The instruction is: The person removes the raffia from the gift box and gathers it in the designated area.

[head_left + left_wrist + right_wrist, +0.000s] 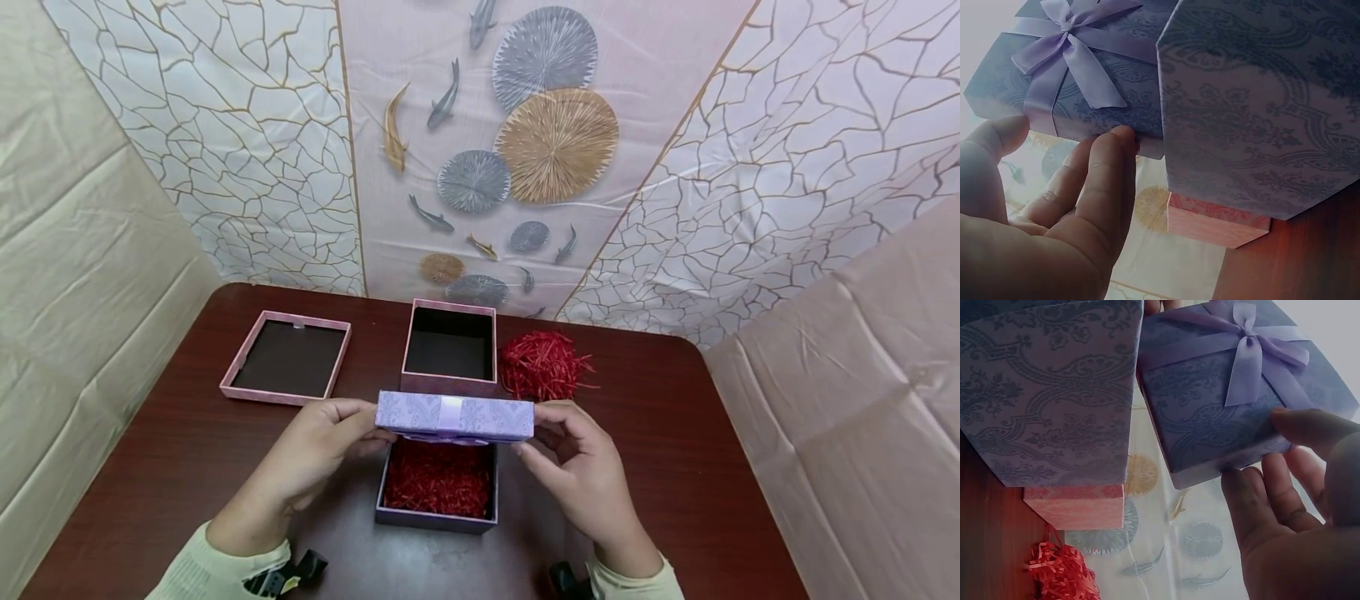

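Note:
A purple patterned box lid (495, 418) is held tilted above the back part of its box, one side wall facing the head camera. My left hand (322, 442) pinches its left end between thumb and fingers. On the right end, my right hand (588, 471) grips with the thumb on the top face and fingertips at the side edge. A lilac ribbon bow (1249, 340) crosses the lid's top. Below stands the open purple box (435, 522), with red shredded paper (437, 483) inside; the lid hides its back rim.
Behind the lid stands an open pink box (448, 383) with a dark inside. A pink lid (288, 358) lies inside-up at the back left. A loose heap of red shredded paper (543, 367) sits right of the pink box. Patterned cloth (270, 150) hangs behind the brown table (675, 433).

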The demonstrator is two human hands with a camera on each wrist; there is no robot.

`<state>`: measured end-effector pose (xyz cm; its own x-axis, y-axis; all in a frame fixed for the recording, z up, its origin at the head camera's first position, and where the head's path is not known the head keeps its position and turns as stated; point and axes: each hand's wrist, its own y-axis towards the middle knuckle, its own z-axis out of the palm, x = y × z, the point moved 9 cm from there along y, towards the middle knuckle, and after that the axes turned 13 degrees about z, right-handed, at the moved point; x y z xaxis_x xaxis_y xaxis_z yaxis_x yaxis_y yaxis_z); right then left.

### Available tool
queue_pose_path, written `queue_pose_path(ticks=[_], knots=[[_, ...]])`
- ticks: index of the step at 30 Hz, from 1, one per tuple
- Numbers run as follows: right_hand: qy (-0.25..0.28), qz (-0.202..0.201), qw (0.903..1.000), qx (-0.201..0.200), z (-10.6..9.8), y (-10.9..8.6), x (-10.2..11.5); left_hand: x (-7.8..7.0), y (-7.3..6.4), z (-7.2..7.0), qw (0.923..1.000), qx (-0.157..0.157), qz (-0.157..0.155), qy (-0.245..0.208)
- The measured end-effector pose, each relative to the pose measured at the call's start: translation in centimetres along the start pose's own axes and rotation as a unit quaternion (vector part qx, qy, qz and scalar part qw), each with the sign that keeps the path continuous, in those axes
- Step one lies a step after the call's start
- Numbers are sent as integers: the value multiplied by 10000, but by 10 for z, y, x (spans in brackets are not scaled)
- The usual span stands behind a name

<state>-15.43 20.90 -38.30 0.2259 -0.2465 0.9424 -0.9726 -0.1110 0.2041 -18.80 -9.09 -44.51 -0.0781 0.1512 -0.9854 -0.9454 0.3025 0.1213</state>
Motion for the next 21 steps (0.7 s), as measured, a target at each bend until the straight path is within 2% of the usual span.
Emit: queue_pose_path(ticks=[6, 14, 18, 21], knots=[[-117, 131, 9998, -119, -1, 0, 0, 4, -2, -1, 10000, -52, -48, -50], [411, 233, 9988, 160, 3, -1, -3, 4, 0, -7, 9988, -471, 61, -79], [392, 367, 9983, 232, 6, -2, -4, 9, 0, -8, 9983, -571, -94, -54], [247, 263, 9992, 186, 5, -3, -2, 11, -1, -9, 9979, -614, -205, 101]])
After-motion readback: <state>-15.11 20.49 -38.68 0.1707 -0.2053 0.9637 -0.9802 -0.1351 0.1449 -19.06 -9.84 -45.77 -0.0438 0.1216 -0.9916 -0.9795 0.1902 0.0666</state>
